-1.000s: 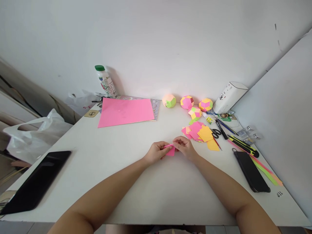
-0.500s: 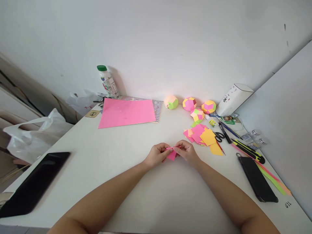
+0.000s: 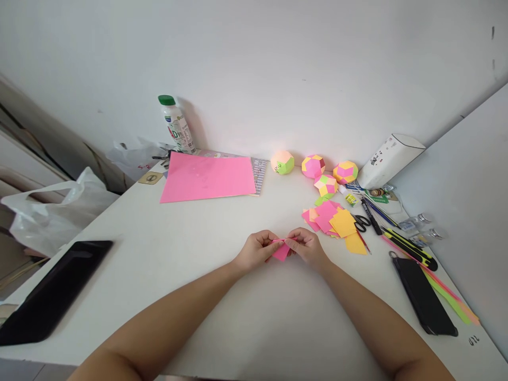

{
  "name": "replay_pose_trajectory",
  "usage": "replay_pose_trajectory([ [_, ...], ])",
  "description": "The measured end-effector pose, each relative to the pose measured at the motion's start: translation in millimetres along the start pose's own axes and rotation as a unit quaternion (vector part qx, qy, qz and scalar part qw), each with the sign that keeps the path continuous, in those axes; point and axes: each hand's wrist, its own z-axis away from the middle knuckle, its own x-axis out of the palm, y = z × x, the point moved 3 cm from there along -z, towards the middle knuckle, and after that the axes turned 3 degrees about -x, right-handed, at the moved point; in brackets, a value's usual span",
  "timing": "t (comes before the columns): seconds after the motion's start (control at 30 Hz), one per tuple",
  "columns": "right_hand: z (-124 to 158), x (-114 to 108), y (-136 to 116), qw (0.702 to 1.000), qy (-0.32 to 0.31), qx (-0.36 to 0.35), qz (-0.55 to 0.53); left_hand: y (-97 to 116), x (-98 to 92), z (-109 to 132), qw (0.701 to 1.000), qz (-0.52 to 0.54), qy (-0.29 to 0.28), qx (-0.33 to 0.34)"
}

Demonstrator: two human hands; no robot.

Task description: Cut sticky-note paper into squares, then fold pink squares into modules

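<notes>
One white table carries everything we inspected. On its far left part lies a large pink sheet, its long axis running left to right, well apart from the hands. To the far right of the hands we note a loose pile of paper pieces, pink and yellow on top, nearer to the right hand than to the left. The left hand and the right hand meet near the middle, fingertips almost touching and pointing inward at each other. Both grips are narrow: we find each hand pinching the same small pink paper piece, thumb on the near side, the other fingers mostly hidden beyond it. The piece lies directly between the two grips, so neither hand is the closer. Its far edge runs left to right along the line joining the thumbs, while the free part extends toward the near side, below the fingertips. We judge that far edge to be the line on which the handling turns, since both thumbs bear there. Whether it is creased, we cannot tell; the fingers cover too much.
</notes>
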Motion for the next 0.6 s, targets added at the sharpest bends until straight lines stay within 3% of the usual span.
replay_pose_trajectory([
  [0.6, -0.3, -1.8, 2.7, 1.000, -0.009, 0.015, -0.016, -1.4, 0.0, -1.4, 0.999, 0.034, -0.007, 0.018],
])
